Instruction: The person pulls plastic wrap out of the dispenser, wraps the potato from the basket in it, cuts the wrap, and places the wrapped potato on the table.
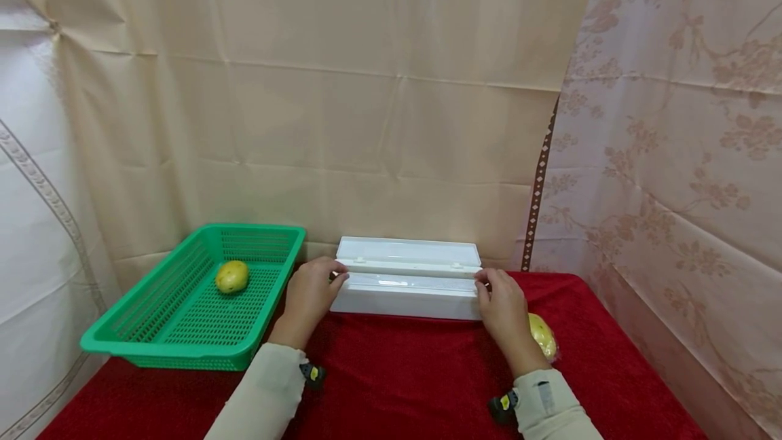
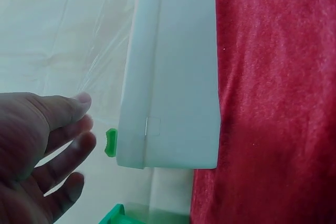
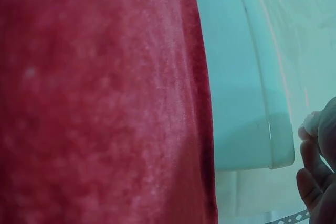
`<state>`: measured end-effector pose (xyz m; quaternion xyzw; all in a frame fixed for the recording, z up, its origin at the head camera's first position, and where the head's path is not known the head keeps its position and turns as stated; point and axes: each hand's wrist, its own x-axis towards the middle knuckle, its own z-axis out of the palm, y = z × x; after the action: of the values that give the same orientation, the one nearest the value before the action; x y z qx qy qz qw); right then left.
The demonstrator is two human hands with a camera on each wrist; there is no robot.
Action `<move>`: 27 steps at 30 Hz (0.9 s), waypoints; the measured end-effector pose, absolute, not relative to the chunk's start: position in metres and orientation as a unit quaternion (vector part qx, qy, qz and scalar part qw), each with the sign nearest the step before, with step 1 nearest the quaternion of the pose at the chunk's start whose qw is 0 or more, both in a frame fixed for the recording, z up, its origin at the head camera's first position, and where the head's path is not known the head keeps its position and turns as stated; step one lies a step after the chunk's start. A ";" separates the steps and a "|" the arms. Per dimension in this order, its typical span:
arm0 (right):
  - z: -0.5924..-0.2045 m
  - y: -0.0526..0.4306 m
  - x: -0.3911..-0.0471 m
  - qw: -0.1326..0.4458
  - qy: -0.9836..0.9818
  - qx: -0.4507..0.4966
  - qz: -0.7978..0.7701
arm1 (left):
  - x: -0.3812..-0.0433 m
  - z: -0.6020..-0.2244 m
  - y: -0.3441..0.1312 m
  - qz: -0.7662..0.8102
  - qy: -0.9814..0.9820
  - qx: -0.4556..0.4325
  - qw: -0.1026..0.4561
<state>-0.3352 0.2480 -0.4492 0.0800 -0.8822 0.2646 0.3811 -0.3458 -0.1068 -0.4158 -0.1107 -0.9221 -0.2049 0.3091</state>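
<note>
A white cling film dispenser (image 1: 404, 303) lies at the back of the table, its lid (image 1: 408, 250) tipped back. My left hand (image 1: 310, 294) is at the box's left end and pinches a corner of clear cling film (image 2: 105, 51) between thumb and fingers; creases run from the thumb tip. At the right end, my right hand (image 1: 504, 307) pinches the film's other side, its fingertips partly cut off in the right wrist view. A small green piece (image 2: 111, 142) sticks out by the box's left end. Just right of my right wrist lies a film-wrapped yellow mango (image 1: 542, 337), partly hidden.
A green plastic basket (image 1: 177, 350) stands on the left with one yellow mango (image 1: 233, 277) in it. Red cloth (image 1: 403, 379) covers the table. A beige curtain (image 1: 366, 121) hangs right behind the dispenser, and a floral curtain (image 1: 690, 155) hangs on the right.
</note>
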 end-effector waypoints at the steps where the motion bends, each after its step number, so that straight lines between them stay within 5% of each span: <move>1: -0.450 0.248 -0.335 0.384 -0.884 0.081 0.256 | -0.345 -0.416 -0.107 -0.198 -0.924 -0.109 0.308; 14: -0.448 0.245 -0.334 0.340 -0.898 0.047 0.275 | -0.346 -0.417 -0.107 -0.147 -0.922 -0.103 0.342; 27: -0.443 0.247 -0.332 0.383 -0.874 0.072 0.289 | -0.346 -0.417 -0.107 -0.142 -0.921 -0.087 0.351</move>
<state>-0.3321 0.2474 -0.4430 0.0725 -0.8743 0.2886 0.3835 -0.3462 -0.1066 -0.4171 -0.0874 -0.9215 -0.1425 0.3506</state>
